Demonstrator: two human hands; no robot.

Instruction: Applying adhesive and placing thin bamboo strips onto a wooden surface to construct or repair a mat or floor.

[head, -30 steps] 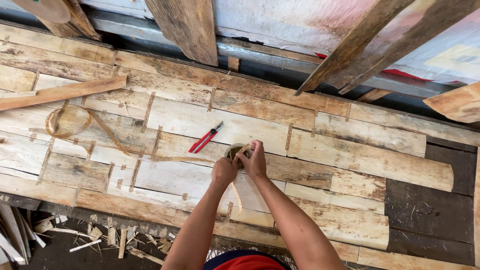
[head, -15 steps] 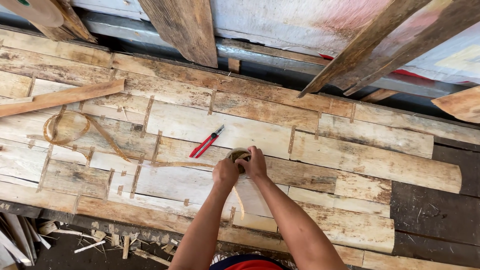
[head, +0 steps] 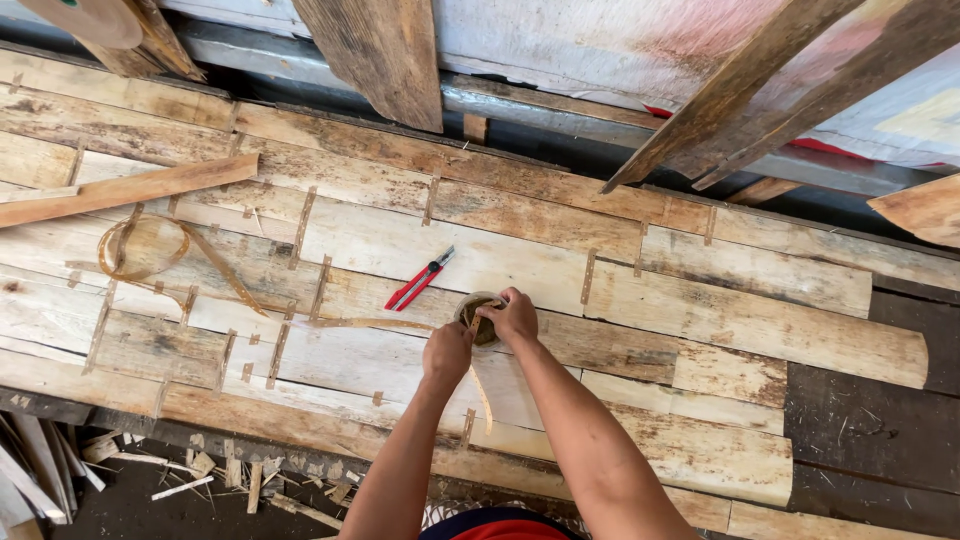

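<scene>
at the near edge of the view, scraps and splinters of wood (head: 230,470) lie on the dark floor below the bench (head: 700,330), which carries a wide sheet of thin wood veneer pieces (head: 380,240) joined edge to edge by small brown tape patches. both forearms reach forward over it. the left hand (head: 447,352) is closed, fingers curled and pinched on the tape just below the roll; exactly what sits inside the fist i cannot tell. the right hand (head: 512,316) is wrapped over a roll of brown tape (head: 477,322), fingers bent round its rim, seemingly to steady it while the strip is drawn off. the roll sits on the veneer sheet, near the middle, between both hands. a loose strip of tape (head: 365,324) runs leftward from it along a seam. just beyond lies a red cutter (head: 421,279), close enough to grab. further left a curled loop of used tape (head: 140,248) rests on the sheet, with a loose wooden batten (head: 125,189) slanting above it. at the far edge dark planks (head: 385,55) lean against a pale wall; no labels or signs are readable
</scene>
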